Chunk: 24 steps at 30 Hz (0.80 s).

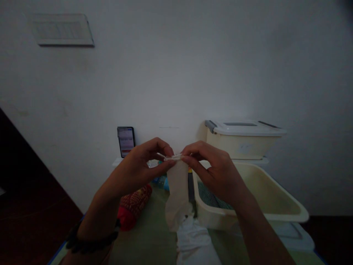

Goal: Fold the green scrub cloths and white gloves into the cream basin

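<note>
Both hands are raised in front of me and pinch the top edge of a small white sock-like cloth (176, 191), which hangs down between them. My left hand (140, 167) grips the left end of that edge, fingers closed. My right hand (216, 169) grips the right end, fingers closed too. A dark bracelet (91, 241) circles my left wrist. Below the hanging cloth lies a pile of white fabric (194, 241) on the greenish surface (146, 235).
A cream plastic tub (275, 206) with dark cloth inside sits at the right, a lidded cream box (244, 138) behind it. A phone (126, 141) leans against the wall. A red patterned bundle (134, 204) lies at the left. Dark floor is at both sides.
</note>
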Tool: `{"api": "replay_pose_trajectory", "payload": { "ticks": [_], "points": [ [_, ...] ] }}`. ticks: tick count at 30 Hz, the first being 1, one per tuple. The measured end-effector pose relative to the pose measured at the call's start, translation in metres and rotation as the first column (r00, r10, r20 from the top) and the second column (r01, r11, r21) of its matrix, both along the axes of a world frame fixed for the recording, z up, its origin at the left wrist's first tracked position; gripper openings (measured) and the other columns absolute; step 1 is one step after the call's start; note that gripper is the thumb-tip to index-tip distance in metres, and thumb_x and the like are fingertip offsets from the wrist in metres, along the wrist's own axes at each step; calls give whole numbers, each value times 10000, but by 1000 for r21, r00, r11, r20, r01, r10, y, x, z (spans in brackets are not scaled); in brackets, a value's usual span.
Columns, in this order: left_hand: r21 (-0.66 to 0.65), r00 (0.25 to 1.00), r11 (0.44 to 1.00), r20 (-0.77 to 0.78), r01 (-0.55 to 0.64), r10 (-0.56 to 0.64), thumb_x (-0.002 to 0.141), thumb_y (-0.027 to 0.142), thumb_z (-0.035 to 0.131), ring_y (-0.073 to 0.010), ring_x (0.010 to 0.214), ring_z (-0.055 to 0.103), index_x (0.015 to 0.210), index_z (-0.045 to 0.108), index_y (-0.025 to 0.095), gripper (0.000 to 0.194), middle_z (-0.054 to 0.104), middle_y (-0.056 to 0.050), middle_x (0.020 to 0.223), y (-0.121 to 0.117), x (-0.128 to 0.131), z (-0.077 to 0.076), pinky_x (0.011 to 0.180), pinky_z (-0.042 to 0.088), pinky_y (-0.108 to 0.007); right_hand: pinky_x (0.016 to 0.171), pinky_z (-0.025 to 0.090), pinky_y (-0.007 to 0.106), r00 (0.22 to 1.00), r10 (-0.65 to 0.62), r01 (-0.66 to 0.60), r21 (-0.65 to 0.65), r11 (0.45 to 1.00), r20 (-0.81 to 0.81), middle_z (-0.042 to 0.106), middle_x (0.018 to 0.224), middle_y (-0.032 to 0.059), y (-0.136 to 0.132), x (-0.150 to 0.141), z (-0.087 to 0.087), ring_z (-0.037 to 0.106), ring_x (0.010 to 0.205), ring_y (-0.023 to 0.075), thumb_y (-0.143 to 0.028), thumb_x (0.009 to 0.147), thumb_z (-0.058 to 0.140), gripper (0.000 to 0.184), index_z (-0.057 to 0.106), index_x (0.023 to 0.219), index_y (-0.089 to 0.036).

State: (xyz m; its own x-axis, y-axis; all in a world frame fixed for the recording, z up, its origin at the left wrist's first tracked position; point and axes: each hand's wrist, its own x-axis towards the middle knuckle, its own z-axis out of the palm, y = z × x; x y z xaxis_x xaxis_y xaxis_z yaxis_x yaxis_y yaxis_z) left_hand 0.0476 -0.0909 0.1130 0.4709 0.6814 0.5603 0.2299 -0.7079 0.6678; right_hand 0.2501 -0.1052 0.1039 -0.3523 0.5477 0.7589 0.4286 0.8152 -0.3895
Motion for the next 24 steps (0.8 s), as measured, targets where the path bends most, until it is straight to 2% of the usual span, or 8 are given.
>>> {"api": "replay_pose_trajectory", "payload": {
  "ticks": [7, 11, 18, 24],
  "points": [
    [34, 999, 999, 46, -2, 1, 811, 142, 676, -86, 786, 604, 797, 582, 186, 104, 626, 26, 829, 1, 1, 0, 722, 514, -183, 648, 473, 177, 1000, 4, -4, -41, 999, -2, 655, 810, -5, -2, 1, 0, 621, 694, 77, -243, 898, 597, 87, 614, 905, -158],
    [40, 998, 999, 64, 13, -16, 803, 127, 676, -90, 787, 613, 809, 595, 189, 102, 631, 27, 829, -1, 2, 0, 742, 522, -191, 576, 473, 159, 1000, -2, 0, -60, 998, -29, 651, 771, -13, -3, -1, -2, 622, 665, 78, -267, 855, 651, 140, 599, 933, -163],
    [5, 995, 999, 92, 38, -38, 798, 123, 688, -93, 795, 627, 826, 635, 186, 87, 662, 21, 830, -4, 1, 1, 758, 521, -189, 607, 485, 167, 994, 62, -71, -99, 993, -90, 648, 775, -24, -4, -3, -2, 626, 685, 75, -206, 865, 622, 61, 568, 888, -188],
    [-30, 986, 997, 153, 71, -66, 810, 130, 681, -84, 765, 624, 848, 650, 181, 70, 672, 15, 834, -5, 4, 2, 702, 505, -163, 665, 514, 203, 975, 130, -170, -230, 958, -179, 654, 884, -7, -4, -5, -4, 650, 790, 104, -248, 871, 619, 192, 520, 1031, -212]
  ]
}}
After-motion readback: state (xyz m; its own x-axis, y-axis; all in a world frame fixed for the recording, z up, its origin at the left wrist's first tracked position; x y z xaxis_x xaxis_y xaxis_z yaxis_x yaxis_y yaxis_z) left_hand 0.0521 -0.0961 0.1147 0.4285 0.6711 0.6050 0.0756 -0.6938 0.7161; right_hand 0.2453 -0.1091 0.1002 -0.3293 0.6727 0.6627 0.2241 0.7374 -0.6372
